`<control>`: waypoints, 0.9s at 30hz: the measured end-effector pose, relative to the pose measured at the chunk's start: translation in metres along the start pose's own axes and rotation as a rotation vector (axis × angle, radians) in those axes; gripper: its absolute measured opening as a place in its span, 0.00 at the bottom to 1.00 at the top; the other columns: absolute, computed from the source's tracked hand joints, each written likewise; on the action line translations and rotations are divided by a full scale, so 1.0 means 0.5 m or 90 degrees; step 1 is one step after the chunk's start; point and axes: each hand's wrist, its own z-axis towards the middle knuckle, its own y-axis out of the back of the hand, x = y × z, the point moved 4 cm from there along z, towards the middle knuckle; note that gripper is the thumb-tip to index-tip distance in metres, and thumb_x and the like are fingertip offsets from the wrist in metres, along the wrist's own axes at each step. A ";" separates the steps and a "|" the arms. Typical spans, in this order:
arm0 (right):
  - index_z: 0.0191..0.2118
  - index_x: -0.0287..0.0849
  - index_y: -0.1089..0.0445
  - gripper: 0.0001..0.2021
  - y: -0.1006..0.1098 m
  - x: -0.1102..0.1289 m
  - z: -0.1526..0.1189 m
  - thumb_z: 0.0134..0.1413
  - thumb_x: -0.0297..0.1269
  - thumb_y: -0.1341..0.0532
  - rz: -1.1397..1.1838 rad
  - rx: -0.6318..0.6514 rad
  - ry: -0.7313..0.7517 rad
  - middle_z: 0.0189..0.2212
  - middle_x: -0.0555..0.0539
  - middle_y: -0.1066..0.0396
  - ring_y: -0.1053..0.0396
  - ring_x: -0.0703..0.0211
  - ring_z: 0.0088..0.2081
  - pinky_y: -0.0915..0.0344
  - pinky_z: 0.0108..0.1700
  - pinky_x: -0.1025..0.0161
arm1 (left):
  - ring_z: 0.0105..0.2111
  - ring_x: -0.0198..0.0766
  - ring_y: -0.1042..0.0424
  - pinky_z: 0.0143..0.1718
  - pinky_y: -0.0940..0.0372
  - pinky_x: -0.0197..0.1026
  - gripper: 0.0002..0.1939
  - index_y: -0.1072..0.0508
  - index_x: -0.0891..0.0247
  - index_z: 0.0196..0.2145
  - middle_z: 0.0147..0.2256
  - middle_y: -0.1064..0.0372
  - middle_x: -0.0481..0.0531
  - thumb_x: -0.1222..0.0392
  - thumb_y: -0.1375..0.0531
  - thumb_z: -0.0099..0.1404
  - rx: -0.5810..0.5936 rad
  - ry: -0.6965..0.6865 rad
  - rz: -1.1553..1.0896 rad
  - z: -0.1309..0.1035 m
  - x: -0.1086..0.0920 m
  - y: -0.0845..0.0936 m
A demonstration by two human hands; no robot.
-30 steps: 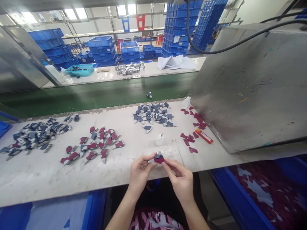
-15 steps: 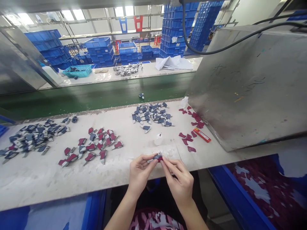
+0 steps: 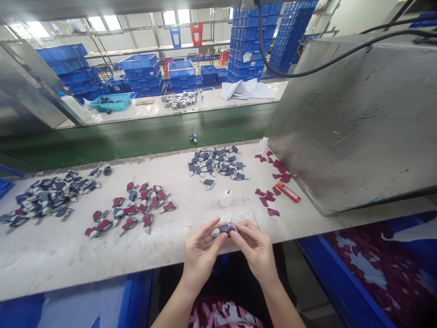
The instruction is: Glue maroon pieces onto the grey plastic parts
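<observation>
Both hands hold one small grey and maroon part (image 3: 223, 229) between them over the near edge of the white table (image 3: 102, 259). My left hand (image 3: 201, 250) pinches its left end with thumb and fingers. At its right end, the thumb and fingers of my right hand (image 3: 256, 248) are closed on it. A small clear bottle (image 3: 226, 198) with a thin dark tip stands just beyond. Maroon pieces (image 3: 273, 212) lie to the right, beside a red packet (image 3: 288, 192). Behind the bottle is a pile of grey-blue parts (image 3: 218, 162).
Maroon-and-grey parts (image 3: 129, 209) and a dark grey pile (image 3: 51, 196) lie on the left. A green belt (image 3: 136, 136) crosses behind, carrying one part (image 3: 193, 138). A metal box (image 3: 358, 127) stands at right; blue bins (image 3: 341, 282) flank the table's near side.
The held part has tilted and shows more of its grey side, with both hands' fingers shifted around it. The single part on the green belt has moved left.
</observation>
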 end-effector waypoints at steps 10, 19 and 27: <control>0.42 0.47 0.19 0.09 -0.022 -0.004 -0.013 0.60 0.39 0.37 0.025 -0.091 0.008 0.33 0.46 0.27 0.27 0.57 0.36 0.27 0.36 0.63 | 0.40 0.51 0.18 0.43 0.21 0.45 0.20 0.20 0.65 0.42 0.40 0.18 0.60 0.54 0.28 0.53 -0.065 -0.049 0.006 -0.013 -0.012 -0.010; 0.41 0.45 0.21 0.10 -0.037 0.005 -0.004 0.61 0.41 0.37 -0.002 -0.079 0.036 0.33 0.46 0.27 0.26 0.57 0.36 0.25 0.37 0.64 | 0.39 0.49 0.18 0.42 0.21 0.43 0.17 0.20 0.63 0.43 0.40 0.18 0.57 0.54 0.29 0.57 -0.105 -0.118 0.052 -0.019 -0.009 0.000; 0.38 0.42 0.26 0.13 -0.045 -0.005 0.006 0.62 0.47 0.39 -0.032 -0.090 -0.008 0.34 0.44 0.25 0.26 0.57 0.35 0.26 0.38 0.64 | 0.42 0.48 0.19 0.45 0.22 0.45 0.13 0.18 0.53 0.44 0.44 0.19 0.52 0.63 0.34 0.62 -0.028 -0.281 0.248 -0.004 -0.017 0.015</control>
